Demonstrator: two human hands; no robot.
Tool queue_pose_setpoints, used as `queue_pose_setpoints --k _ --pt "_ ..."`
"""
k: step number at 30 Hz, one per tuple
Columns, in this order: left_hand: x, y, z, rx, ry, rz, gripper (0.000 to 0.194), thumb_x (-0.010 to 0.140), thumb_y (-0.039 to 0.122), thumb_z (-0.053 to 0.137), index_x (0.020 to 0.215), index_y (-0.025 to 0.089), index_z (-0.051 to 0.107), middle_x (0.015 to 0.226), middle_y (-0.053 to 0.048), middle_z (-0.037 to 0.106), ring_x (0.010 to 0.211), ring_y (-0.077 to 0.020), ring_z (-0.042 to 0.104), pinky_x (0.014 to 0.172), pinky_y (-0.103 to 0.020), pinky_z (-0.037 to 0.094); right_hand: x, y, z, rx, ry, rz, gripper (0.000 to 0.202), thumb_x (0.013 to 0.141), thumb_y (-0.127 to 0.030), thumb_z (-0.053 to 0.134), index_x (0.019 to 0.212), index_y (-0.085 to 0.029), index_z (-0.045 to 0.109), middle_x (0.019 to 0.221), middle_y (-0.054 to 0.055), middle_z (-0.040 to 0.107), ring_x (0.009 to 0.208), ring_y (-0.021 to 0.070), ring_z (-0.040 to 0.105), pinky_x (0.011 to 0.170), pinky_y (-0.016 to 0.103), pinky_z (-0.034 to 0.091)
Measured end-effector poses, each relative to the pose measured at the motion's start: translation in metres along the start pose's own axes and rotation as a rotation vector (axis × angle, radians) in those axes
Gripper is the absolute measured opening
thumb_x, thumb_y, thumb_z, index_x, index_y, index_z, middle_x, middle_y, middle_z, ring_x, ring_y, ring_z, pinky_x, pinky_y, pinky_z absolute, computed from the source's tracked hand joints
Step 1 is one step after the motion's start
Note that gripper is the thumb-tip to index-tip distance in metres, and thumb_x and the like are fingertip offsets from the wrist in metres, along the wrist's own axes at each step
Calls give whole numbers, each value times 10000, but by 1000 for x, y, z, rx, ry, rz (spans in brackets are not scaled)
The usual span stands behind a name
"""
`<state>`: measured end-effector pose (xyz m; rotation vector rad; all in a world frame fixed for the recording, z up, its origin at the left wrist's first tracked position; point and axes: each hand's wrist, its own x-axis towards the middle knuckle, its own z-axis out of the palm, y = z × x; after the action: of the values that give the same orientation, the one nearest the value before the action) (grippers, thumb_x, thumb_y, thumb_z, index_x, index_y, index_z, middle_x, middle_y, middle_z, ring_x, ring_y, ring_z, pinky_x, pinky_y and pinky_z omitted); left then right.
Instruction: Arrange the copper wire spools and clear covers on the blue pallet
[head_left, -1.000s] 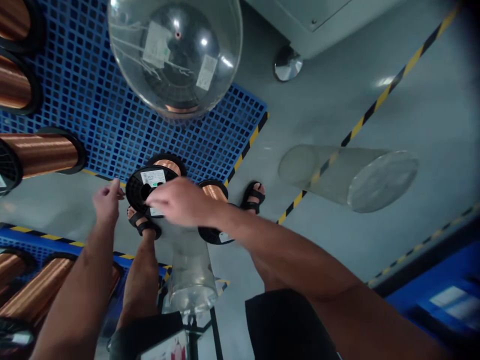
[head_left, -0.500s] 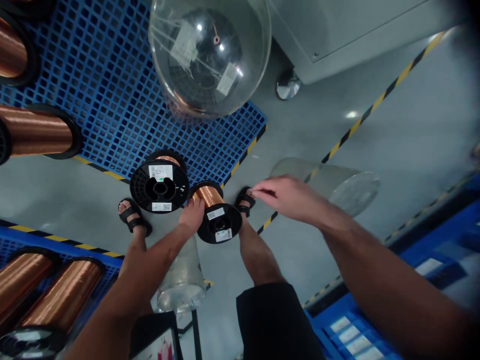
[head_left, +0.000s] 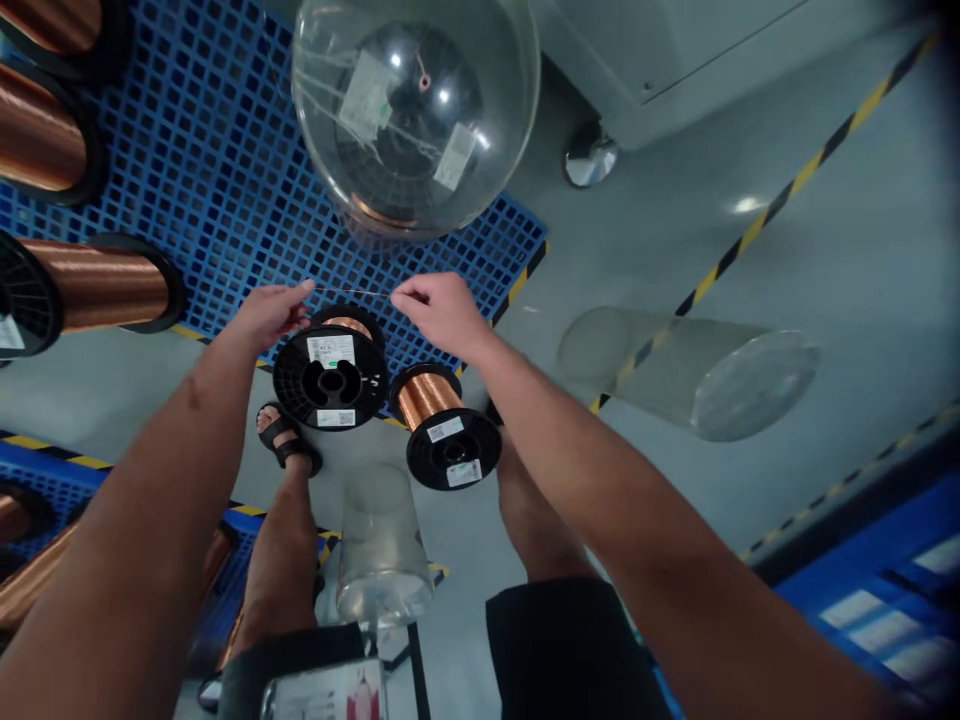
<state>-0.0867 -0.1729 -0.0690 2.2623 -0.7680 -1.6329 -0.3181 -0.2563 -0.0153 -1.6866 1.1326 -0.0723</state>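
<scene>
A worker stands on a grey factory floor (head_left: 787, 270) crossed by yellow-and-black hazard tape (head_left: 757, 235), beside a blue plastic grid pallet (head_left: 210, 190) that carries large black-flanged spools of copper wire (head_left: 97, 285) lying on their sides along its left edge. A clear plastic dome cover (head_left: 416, 115) stands over a spool near the pallet's near right corner, and a clear plastic cylinder sleeve (head_left: 690, 370) lies on its side on the floor across the tape line. A second clear plastic sleeve (head_left: 382, 545) sits low between the worker's legs. Two small black-flanged reels of copper wire stand on the floor at the pallet's near edge: one showing its labelled black flange face (head_left: 330, 375), the other tilted with its copper winding (head_left: 442, 420) in view. A sandalled foot (head_left: 285, 440) is planted just beside the first reel. Above the reels, the left hand (head_left: 266, 315) and right hand (head_left: 439, 310) are raised apart, each with fingers pinched closed on an end of a thin strand of wire (head_left: 352, 292) stretched taut between them.
</scene>
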Motion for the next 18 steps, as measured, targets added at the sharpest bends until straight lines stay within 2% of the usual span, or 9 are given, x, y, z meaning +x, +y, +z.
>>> queue_pose_setpoints --k 2,5,7,9,10,12,14,16,18 --pt "-3 -10 -9 -68 23 -41 358 1021 334 414 698 182 387 582 58 383 569 -65 507 698 -304 477 12 -10 11 -14 -6 -31 182 860 -146 556 719 -128 669 705 10 648 689 117 551 737 247 409" --pt "-15 7 2 -121 109 39 379 999 391 435 695 166 455 618 36 433 610 -84 523 750 -325 455 2 -21 0 -104 29 -79 186 875 -187 537 750 -152 670 743 13 661 719 131 563 767 264 429" --pt "-35 28 30 -134 133 160 437 971 472 456 680 156 532 651 13 512 635 -100 513 760 -319 441 -21 -24 -24 -188 140 -68 199 888 -251 526 787 -169 677 768 27 669 731 149 574 758 286 443" --pt "-67 42 74 -161 97 248 451 972 450 439 632 173 544 656 5 532 642 -109 490 733 -293 425 -46 -26 -55 -260 305 -25 204 883 -310 531 813 -188 680 757 37 667 699 162 573 711 303 450" --pt "-88 41 101 -178 53 270 425 950 424 482 600 186 524 626 9 524 623 -114 482 693 -285 416 -57 -26 -70 -286 381 -10 200 874 -327 542 811 -197 681 726 39 659 665 163 565 676 308 445" --pt "-133 22 155 -284 -4 229 402 890 416 545 557 204 469 583 10 502 608 -127 475 682 -285 413 -69 -28 -93 -335 424 -19 191 865 -348 561 797 -215 680 683 43 647 616 162 548 630 312 430" --pt "-176 -16 199 -403 75 22 355 810 439 600 554 217 495 601 -5 551 636 -147 510 711 -294 425 -67 -34 -98 -386 271 -95 196 872 -361 570 778 -226 675 690 44 655 621 161 553 638 313 429" --pt "-210 -64 223 -424 201 -172 421 810 528 548 521 232 471 556 -29 541 595 -171 501 663 -323 422 -52 -43 -79 -443 0 -180 199 880 -358 590 759 -220 665 726 37 665 663 160 566 688 311 431" --pt "-229 -109 227 -453 331 -373 499 841 632 423 532 245 483 535 -50 544 573 -198 519 611 -343 423 -29 -56 -40 -497 -246 -237 185 875 -329 634 747 -197 653 741 27 657 706 159 565 736 306 415"
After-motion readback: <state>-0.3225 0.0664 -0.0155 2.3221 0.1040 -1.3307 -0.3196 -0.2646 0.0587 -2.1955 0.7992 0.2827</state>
